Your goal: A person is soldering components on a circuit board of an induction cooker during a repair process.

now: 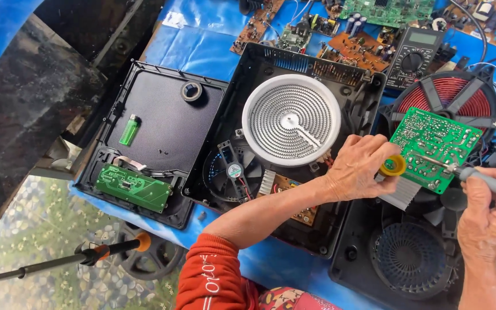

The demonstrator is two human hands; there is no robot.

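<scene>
From the head camera, looking down on a blue-covered table (202, 49), the left hand (357, 167) sits right of centre, its fingers closed around a small round yellow tin (394, 165) that it presses against the lower left edge of a green circuit board (434, 148). The right hand (486, 215), at about four o'clock from that board, is clamped on the grey handle of a soldering iron (492, 182), whose thin metal tip reaches left onto the board's surface. The green circuit board lies tilted over an open black cooker base, with a red induction coil (452, 95) just behind it at twelve o'clock and a finned metal heat sink (402, 194) touching its lower edge. At six o'clock from the board a round black fan grille (410, 257) sits in the same base. Left of the left hand, at nine o'clock, a white spiral heating element (291, 119) rests in a second open black housing, with a small black fan (233, 170) beside it at seven o'clock. Farther left lies a black cooker cover (162, 123) carrying a green lighter (129, 130), a roll of black tape (191, 91) and a long green control board (134, 188). At one o'clock from the heating element a black multimeter (415, 57) lies among loose brown and green boards along the table's far edge. A red sleeve (210, 275) covers the left forearm near the bottom.
</scene>
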